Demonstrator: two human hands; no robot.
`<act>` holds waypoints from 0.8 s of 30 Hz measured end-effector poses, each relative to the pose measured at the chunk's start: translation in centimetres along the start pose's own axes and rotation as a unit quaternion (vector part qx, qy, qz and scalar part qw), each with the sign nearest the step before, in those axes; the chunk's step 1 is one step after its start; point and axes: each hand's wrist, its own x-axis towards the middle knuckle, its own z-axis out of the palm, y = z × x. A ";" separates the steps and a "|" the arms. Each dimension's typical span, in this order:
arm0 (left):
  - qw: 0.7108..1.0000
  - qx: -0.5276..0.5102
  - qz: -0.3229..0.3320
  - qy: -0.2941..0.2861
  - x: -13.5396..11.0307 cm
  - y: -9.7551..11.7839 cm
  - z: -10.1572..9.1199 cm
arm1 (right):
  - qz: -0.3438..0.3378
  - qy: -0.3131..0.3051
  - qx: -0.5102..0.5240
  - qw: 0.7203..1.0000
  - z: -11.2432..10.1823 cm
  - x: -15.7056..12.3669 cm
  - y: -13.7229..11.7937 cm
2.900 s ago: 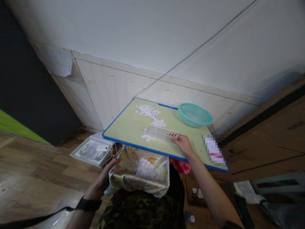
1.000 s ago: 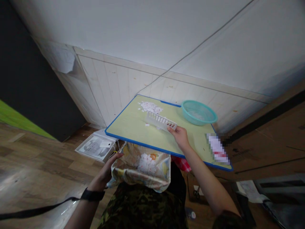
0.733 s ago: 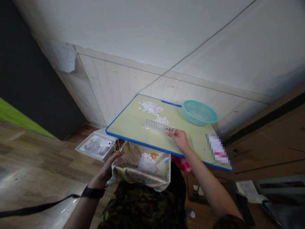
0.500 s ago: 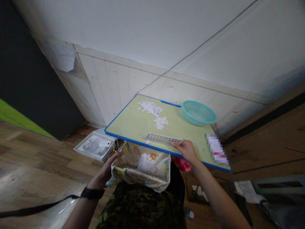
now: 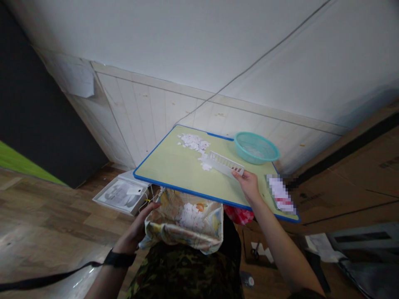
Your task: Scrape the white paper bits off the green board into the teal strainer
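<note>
My right hand (image 5: 247,185) grips one end of a long white slotted plastic piece (image 5: 225,162) that rests on the yellow-green table with a blue rim (image 5: 174,166). The piece's far end touches a scatter of small white paper scraps (image 5: 195,144) near the table's back left. Below the table's front edge, my left hand (image 5: 141,222) holds open a patterned cloth bag (image 5: 183,226) with white scraps (image 5: 190,214) inside it.
A teal bowl (image 5: 256,148) stands at the table's back right. A blurred white and red packet (image 5: 278,194) lies at its right edge. A white box (image 5: 120,194) sits on the wooden floor to the left. Cardboard boxes (image 5: 358,178) stand on the right.
My right hand carried the slotted piece from the table's front edge back up to the scraps near the middle. The left hand and the bag stayed in place.
</note>
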 end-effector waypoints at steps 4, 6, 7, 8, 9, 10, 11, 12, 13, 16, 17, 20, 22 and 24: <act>1.000 -0.002 -0.006 -0.013 0.2 -0.3 -0.2 | 0.016 -0.073 0.013 0.997 0.2 -0.3 0.1; 1.000 0.000 -0.008 -0.021 0.7 -0.5 -0.4 | 0.016 -0.090 0.019 0.996 0.4 -0.1 -0.1; 1.000 0.002 -0.009 -0.024 1.0 -0.6 -0.5 | 0.014 -0.084 0.021 0.996 0.6 0.2 -0.1; 1.000 0.006 -0.008 -0.026 1.3 -0.8 -0.6 | 0.010 -0.073 0.022 0.997 0.9 0.7 0.0; 1.000 0.010 -0.005 -0.027 1.5 -0.9 -0.7 | 0.007 -0.061 0.022 0.998 1.2 1.4 0.1; 1.000 0.015 0.002 -0.025 1.6 -1.0 -0.8 | 0.004 -0.052 0.021 0.998 1.6 2.1 0.2; 1.000 0.021 0.011 -0.021 1.7 -1.1 -1.0 | 0.002 -0.048 0.019 0.999 2.0 2.8 0.3; 0.999 0.026 0.021 -0.013 1.7 -1.2 -1.2 | 0.001 -0.048 0.016 0.999 2.3 3.4 0.4; 0.999 0.031 0.033 -0.005 1.7 -1.3 -1.4 | 0.001 -0.053 0.012 0.999 2.7 3.9 0.5; 0.997 0.042 0.063 0.015 1.6 -1.6 -1.9 | -0.002 -0.086 0.005 0.996 3.4 3.9 0.2; 0.997 0.044 0.067 0.018 1.5 -1.6 -2.0 | -0.002 -0.102 0.004 0.995 3.4 3.5 0.0; 0.995 0.048 0.078 0.025 1.3 -1.6 -2.0 | -0.004 -0.144 0.003 0.990 3.1 1.9 -0.9; 0.995 0.047 0.080 0.028 1.1 -1.4 -1.8 | -0.004 -0.170 0.005 0.985 2.6 0.8 -1.5; 0.996 0.046 0.071 0.031 1.0 -1.3 -1.7 | 0.002 -0.198 0.000 0.980 2.1 0.2 -1.8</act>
